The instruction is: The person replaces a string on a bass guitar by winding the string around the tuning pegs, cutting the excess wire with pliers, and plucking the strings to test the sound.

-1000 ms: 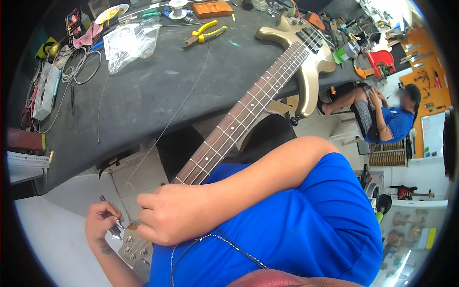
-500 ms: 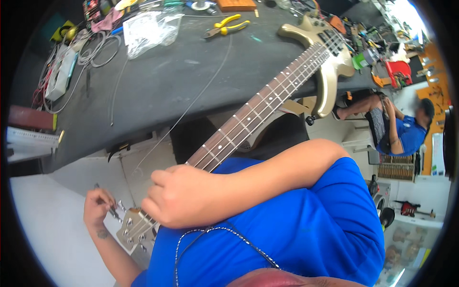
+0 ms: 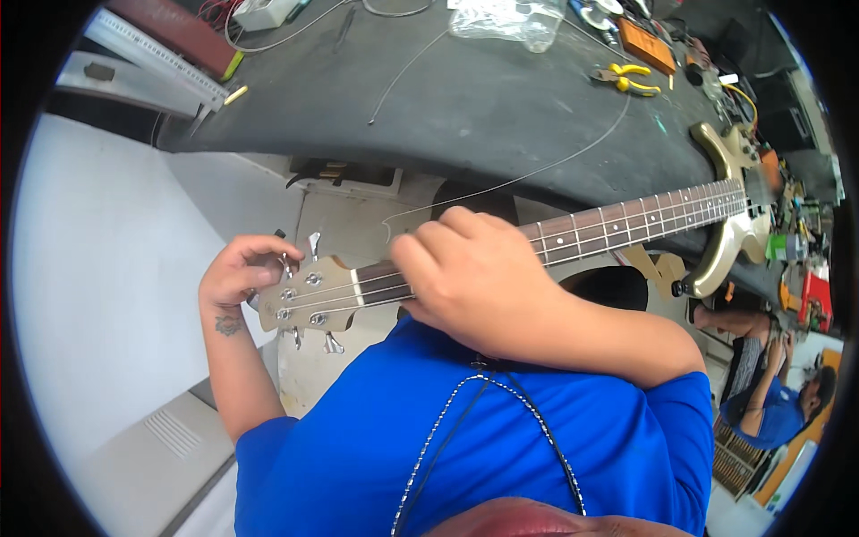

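Bass neck (image 3: 617, 225) lies under right fingers (image 3: 414, 264)

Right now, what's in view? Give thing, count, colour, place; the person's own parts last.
Bass guitar: one, gold and brown, across the middle
Tuning posts: four, silver, on its headstock
Workbench: one, dark grey, across top
Pliers: one, yellow-handled, on bench
Plastic bag: one, clear, upper centre
Thin wires: at least two, grey, on bench
Ruler: one, silver, bench's left end
Long block: one, dark red, beside ruler
Wooden block: one, orange, beyond pliers
Small clutter: many, mixed, right
Seated person: one, blue top, far right
Shirt: one, blue, bottom centre
Beaded necklace: one, dark and silver, over shirt
Left hand: one, bare, at the headstock
Right hand: one, bare, over the guitar
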`<state>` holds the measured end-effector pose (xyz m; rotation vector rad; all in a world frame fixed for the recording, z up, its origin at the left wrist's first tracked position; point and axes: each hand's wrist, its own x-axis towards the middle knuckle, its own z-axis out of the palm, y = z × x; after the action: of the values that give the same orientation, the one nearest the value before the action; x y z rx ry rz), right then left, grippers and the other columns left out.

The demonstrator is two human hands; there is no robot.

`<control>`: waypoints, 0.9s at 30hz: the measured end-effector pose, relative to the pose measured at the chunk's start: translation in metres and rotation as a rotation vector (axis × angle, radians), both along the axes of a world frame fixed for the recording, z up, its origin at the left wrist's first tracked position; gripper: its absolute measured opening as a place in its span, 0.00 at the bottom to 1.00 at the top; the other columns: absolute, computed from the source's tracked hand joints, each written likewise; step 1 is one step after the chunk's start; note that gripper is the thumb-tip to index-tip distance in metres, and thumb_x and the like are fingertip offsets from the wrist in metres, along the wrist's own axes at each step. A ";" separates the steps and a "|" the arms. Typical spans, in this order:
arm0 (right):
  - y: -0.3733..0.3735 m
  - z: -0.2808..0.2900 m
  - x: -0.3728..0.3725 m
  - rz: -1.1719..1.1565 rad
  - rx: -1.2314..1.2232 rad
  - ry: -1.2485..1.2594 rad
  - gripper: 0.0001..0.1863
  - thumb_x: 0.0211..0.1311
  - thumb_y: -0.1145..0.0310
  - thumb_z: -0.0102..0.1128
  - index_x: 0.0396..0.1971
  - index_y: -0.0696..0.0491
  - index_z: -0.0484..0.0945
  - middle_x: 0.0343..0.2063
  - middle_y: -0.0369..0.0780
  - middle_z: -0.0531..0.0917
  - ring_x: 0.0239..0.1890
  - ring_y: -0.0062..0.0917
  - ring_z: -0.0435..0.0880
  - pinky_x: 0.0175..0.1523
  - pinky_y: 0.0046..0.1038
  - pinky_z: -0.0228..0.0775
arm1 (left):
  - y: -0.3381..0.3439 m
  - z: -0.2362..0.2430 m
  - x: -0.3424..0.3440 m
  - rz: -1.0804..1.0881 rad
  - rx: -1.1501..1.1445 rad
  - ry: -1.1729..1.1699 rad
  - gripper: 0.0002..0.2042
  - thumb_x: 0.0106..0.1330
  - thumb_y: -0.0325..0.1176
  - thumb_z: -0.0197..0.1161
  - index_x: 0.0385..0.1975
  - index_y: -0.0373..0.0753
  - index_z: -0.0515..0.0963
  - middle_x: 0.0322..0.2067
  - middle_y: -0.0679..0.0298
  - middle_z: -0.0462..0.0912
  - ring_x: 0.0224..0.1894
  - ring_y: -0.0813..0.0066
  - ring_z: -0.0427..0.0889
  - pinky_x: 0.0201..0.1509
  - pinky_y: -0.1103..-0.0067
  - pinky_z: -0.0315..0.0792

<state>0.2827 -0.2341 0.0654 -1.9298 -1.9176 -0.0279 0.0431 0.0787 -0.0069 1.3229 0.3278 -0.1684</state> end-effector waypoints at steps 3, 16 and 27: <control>-0.002 0.014 0.016 0.060 -0.059 0.019 0.16 0.53 0.62 0.74 0.35 0.52 0.77 0.29 0.38 0.83 0.38 0.33 0.85 0.43 0.36 0.78 | -0.023 -0.003 -0.016 0.165 -0.097 -0.013 0.36 0.57 0.44 0.80 0.63 0.26 0.80 0.44 0.60 0.87 0.45 0.73 0.85 0.46 0.78 0.76; 0.034 0.012 0.113 0.094 -0.634 -0.192 0.06 0.59 0.74 0.69 0.35 0.57 0.88 0.36 0.48 0.89 0.45 0.47 0.90 0.51 0.43 0.84 | -0.025 0.001 -0.029 0.273 0.067 -0.010 0.47 0.53 0.38 0.89 0.73 0.33 0.69 0.26 0.72 0.79 0.25 0.86 0.74 0.29 0.84 0.61; -0.040 0.188 0.185 -0.604 0.772 0.292 0.07 0.76 0.63 0.68 0.41 0.50 0.88 0.32 0.36 0.88 0.33 0.20 0.86 0.42 0.22 0.79 | 0.023 0.038 0.058 0.361 0.366 -0.182 0.36 0.64 0.37 0.79 0.71 0.36 0.73 0.38 0.74 0.79 0.37 0.86 0.76 0.42 0.85 0.70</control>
<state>0.4679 -0.2737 0.2536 -1.7375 -0.8775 -0.5404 0.1012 0.1017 0.0308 1.6002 0.4498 0.3283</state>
